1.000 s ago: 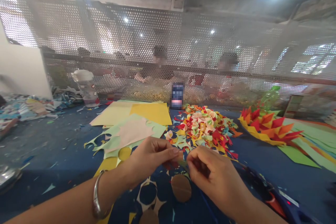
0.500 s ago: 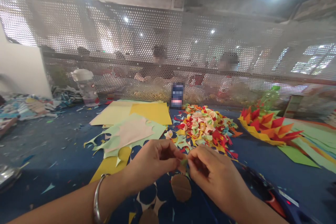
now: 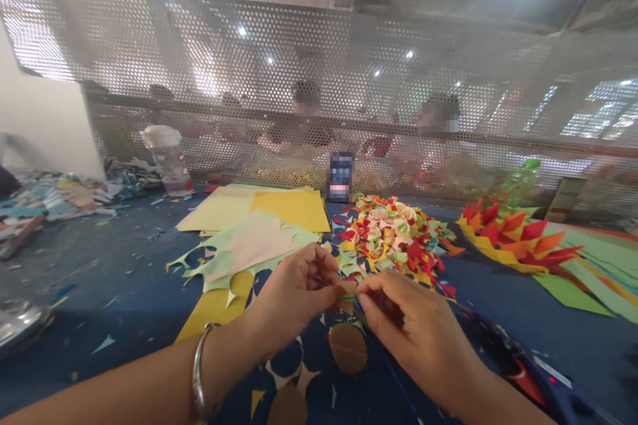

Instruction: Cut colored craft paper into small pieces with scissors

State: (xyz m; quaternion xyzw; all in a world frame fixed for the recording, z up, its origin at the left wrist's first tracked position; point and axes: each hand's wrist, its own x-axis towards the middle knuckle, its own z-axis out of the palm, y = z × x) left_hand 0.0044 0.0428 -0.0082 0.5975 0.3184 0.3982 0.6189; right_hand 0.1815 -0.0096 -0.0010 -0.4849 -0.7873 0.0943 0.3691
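Note:
My left hand (image 3: 303, 287) pinches a small piece of pinkish and green paper (image 3: 347, 288) between thumb and fingers. My right hand (image 3: 416, 322) meets it from the other side, its thumb and forefinger pressed at the paper's right edge. Just below the fingers lies a brown cardboard disc (image 3: 347, 348) on the dark blue table. Another cardboard disc (image 3: 288, 405) is partly cut off by the bottom edge of the view. Beyond my hands is a heap of small folded paper pieces (image 3: 399, 229) in red, yellow, green and pale pink.
Cut paper sheets (image 3: 264, 242) lie left of centre. A phone (image 3: 341, 176) stands at the back, a lidded cup (image 3: 169, 163) to its left. On the right are a red-orange paper piece (image 3: 518, 236), a green bottle (image 3: 521, 186) and a dark blue tool (image 3: 548, 378) with a red light.
The paper piece has been turned between my fingers and lies flatter, with more pink showing. My left fingertips have opened slightly upward. The whole view has shifted a little.

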